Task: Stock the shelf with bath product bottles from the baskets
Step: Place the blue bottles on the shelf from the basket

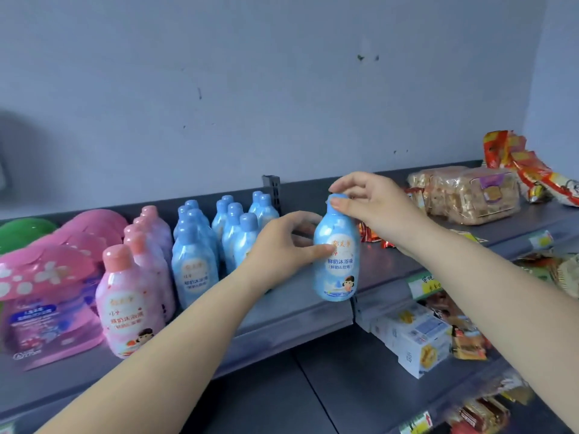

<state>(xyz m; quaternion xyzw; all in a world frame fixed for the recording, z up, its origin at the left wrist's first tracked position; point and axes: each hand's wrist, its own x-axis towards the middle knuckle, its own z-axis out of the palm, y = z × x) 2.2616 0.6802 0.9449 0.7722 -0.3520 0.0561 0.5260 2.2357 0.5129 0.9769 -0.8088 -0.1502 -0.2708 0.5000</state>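
Grey shelf (300, 311) front edge, blue bottle (336, 261) upright, right hand (372, 202) pinching cap, left hand (282, 245) gripping body

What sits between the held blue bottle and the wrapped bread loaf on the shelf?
Head view: the right hand gripping the blue bottle cap, and small red-orange snack packets before the bread loaf.

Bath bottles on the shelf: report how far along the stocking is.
Done: rows of blue bottles and pink bottles stand on the shelf. In hand: both hands, left and right, hold one more blue bottle at the shelf's front edge. Left: no baskets are visible, so unknown.
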